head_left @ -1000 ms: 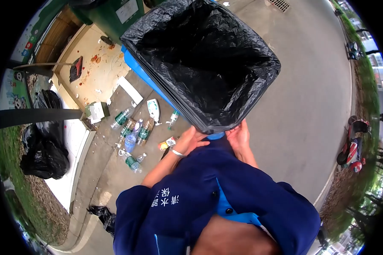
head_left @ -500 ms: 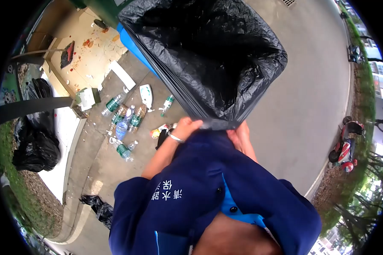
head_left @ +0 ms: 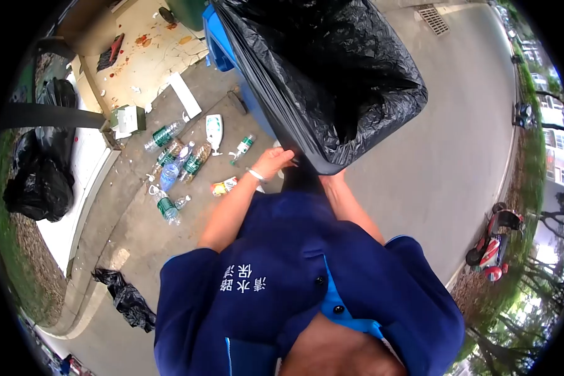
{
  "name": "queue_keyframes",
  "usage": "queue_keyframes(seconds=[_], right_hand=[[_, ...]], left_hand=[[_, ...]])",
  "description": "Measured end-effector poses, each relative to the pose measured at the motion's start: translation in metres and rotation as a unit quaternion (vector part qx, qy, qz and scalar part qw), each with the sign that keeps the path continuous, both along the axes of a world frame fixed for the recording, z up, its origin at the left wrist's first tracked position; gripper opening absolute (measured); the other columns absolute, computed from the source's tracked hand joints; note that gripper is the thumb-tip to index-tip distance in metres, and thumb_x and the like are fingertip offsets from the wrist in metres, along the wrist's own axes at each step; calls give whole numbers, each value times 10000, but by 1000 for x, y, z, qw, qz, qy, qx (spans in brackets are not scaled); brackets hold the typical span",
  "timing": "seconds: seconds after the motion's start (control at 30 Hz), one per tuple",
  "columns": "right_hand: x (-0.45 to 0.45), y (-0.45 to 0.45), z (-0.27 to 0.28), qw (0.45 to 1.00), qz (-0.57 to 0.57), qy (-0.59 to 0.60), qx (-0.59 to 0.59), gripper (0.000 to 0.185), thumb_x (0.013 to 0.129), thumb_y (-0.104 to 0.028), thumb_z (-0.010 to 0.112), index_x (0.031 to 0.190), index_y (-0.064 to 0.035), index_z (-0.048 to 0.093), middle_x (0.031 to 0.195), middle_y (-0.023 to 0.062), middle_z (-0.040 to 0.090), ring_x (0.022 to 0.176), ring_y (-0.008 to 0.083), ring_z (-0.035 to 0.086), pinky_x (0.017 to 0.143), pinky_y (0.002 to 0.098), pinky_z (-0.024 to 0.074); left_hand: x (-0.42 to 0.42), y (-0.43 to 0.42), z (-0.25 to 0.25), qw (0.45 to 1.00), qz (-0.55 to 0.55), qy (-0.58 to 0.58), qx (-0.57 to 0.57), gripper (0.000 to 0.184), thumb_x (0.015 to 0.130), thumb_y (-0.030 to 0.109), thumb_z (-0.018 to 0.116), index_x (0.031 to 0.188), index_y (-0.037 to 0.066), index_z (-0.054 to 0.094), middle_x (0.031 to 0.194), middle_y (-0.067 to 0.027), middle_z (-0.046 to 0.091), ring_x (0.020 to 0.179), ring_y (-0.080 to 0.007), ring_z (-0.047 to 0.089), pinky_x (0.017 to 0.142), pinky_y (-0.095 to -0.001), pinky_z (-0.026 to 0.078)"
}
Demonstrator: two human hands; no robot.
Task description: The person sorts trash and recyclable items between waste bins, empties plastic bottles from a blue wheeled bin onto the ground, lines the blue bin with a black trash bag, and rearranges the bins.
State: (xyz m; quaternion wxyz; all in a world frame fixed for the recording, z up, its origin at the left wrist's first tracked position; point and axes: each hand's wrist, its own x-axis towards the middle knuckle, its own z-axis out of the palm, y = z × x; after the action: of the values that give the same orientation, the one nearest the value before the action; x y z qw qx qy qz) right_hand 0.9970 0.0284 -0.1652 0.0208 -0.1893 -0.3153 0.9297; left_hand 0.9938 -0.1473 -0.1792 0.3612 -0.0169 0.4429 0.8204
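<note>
A black garbage bag point(head_left: 276, 81) lines a blue bin point(head_left: 250, 103), its mouth open and its edge folded out over the rim. My left hand point(head_left: 274, 161), with a white band at the wrist, is closed at the bag's near left edge, fingers curled against the plastic. Below the near corner of the bag is my right hand point(head_left: 334, 178); its fingers are hidden behind the overhanging plastic.
Left of the bin lie several plastic bottles point(head_left: 195, 161), a white pump bottle point(head_left: 214, 133) and a small green box point(head_left: 128, 120). Full black bags point(head_left: 41, 191) rest farther left. A crumpled black bag point(head_left: 130, 302) lies lower left. A scooter point(head_left: 495, 241) stands at right.
The bag's near edge, earlier stretched toward my body between both hands, now sits over the bin's corner. Both hands have moved slightly forward, and more of the blue bin's side shows.
</note>
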Motion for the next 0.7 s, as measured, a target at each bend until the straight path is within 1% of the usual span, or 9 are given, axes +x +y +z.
queue_keyframes(seconds=[0.17,0.27,0.33,0.43,0.5,0.53,0.57,0.6,0.7], right_hand=[[-20,15,-4,998,56,-13,-8,477,860,-360,279,1232,-63,308,1228,91,372,1108,262,366,933,381,308],[-13,26,6,986,73,-117,-94,478,858,-364,288,1230,-65,313,1225,86,377,1109,263,360,932,387,305],[-30,84,-3,982,27,-174,-62,451,837,-372,322,1154,-64,411,1182,80,423,1072,264,391,918,401,314],[-63,198,-11,979,28,-203,-12,386,757,-274,412,1074,-63,476,1092,108,499,1014,284,454,861,457,361],[-82,318,-40,973,82,-212,34,136,732,-226,427,673,-123,493,611,-8,523,514,151,483,517,314,421],[-111,312,-4,932,-70,-315,165,189,733,-224,430,559,-151,409,479,-47,398,398,111,358,428,259,339],[-124,382,-23,977,106,-153,107,159,740,-249,431,640,-130,462,626,-8,527,536,135,493,500,262,395],[-152,372,4,941,-59,-240,232,196,771,-294,417,801,-110,477,759,-6,552,630,130,517,565,264,395],[-215,344,73,904,100,-189,371,517,822,-393,396,1165,-11,326,1031,73,505,973,179,457,812,316,358]], left_hand=[[2,17,-24,986,86,-88,111,249,842,197,451,1000,8,487,1007,-95,530,921,-199,514,793,-369,419],[15,22,-38,977,122,-94,147,291,854,210,418,1050,-1,463,1049,-91,511,983,-205,483,846,-369,388],[17,27,-21,959,179,-133,173,156,830,172,474,904,42,516,891,-50,552,810,-162,534,718,-296,432],[22,29,-21,960,203,-112,155,252,839,258,452,930,31,515,907,-59,559,833,-158,529,735,-289,415],[31,36,-25,945,247,-167,134,312,839,304,439,951,21,508,928,-67,559,847,-173,530,741,-301,414],[31,40,-22,937,263,-188,133,342,839,327,431,963,17,504,943,-71,558,851,-179,531,741,-308,416],[23,49,14,921,328,-172,119,375,835,357,426,988,23,501,947,-78,563,839,-190,540,735,-321,423],[18,54,23,916,346,-165,117,375,835,357,426,988,23,501,947,-78,563,839,-190,540,735,-321,423],[29,60,28,863,421,-277,31,325,852,306,400,1033,55,497,928,-74,579,795,-175,566,710,-332,461]])
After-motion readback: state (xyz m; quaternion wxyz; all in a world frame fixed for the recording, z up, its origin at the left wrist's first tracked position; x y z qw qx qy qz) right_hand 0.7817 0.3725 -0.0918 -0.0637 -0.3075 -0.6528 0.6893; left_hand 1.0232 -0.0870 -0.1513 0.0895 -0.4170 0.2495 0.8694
